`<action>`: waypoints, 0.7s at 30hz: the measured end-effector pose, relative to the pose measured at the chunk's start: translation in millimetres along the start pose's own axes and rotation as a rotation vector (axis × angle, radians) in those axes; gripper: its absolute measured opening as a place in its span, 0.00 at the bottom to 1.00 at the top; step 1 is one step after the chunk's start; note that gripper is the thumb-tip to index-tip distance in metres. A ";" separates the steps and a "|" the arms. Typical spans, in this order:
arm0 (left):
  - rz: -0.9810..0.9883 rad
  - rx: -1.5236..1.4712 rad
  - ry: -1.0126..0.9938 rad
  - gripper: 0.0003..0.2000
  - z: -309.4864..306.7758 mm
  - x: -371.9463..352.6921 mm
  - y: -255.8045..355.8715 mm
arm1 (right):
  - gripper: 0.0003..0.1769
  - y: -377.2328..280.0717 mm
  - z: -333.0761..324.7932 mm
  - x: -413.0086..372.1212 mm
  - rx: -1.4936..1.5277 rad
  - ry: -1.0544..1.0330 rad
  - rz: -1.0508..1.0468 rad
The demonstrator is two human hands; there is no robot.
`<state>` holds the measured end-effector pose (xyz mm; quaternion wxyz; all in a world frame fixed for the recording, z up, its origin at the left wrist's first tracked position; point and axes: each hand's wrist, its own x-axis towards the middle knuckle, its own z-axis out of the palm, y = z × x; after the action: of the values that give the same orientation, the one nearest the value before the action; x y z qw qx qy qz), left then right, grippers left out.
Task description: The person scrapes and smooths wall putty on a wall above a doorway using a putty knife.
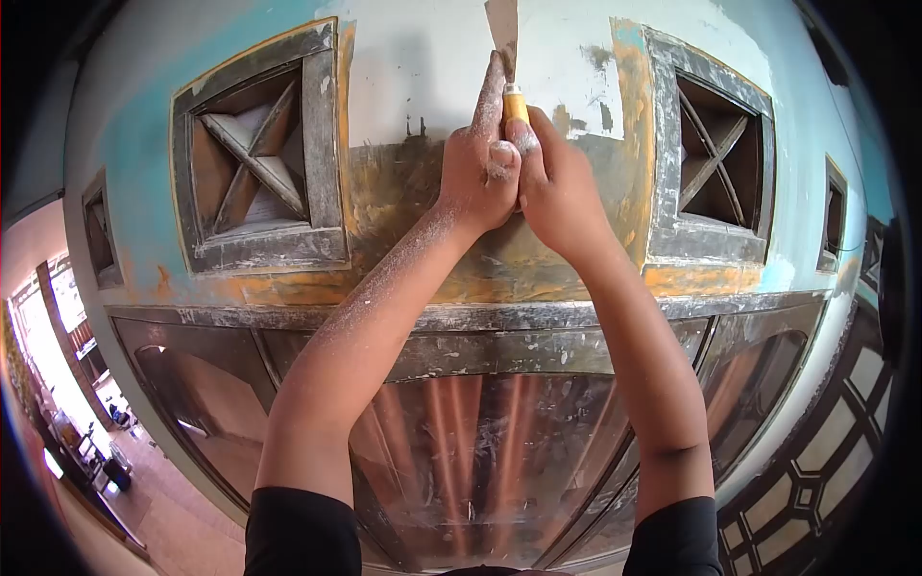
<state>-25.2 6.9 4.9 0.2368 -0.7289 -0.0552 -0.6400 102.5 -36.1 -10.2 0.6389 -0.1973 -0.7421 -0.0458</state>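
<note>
A scraper (516, 104) with a yellow handle and a flat metal blade points upward against the wall (394, 77) at the top centre. My right hand (557, 182) is wrapped round its handle. Close beside it, my left hand (485, 168) is pressed to the handle too, with one finger stretched up along the blade. White dust covers my left hand and forearm. Behind the hands, the wall is white above and bare brownish below, with dark patches near the blade.
Square wooden vents with crossed bars flank the hands, one on the left (259, 154) and one on the right (715, 149). Below runs a worn wooden frame (461, 317) over glass panes (490, 451). A patterned grille (816, 461) stands lower right; a bright opening is at far left.
</note>
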 end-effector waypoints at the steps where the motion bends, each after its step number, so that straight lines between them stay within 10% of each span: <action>1: -0.001 -0.001 -0.001 0.53 1.5 -0.6 0.2 | 0.20 0.7 -0.6 1.4 0.000 0.001 0.002; 16: 0.020 0.206 -0.112 0.47 -2.0 2.7 2.6 | 0.18 18.1 -15.6 7.7 -0.212 0.145 -0.020; 19: 0.294 0.651 -0.192 0.39 -22.8 23.9 -13.9 | 0.17 29.6 -34.7 23.4 -0.136 0.232 -0.008; 21: 0.148 1.032 -0.214 0.31 -36.1 37.1 -21.0 | 0.19 36.4 -50.9 34.4 -0.264 0.309 -0.061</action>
<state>-59.5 2.1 48.7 0.6021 -0.5808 -0.3351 -0.4334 159.0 -10.9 25.5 0.7120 -0.2473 -0.6285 -0.1920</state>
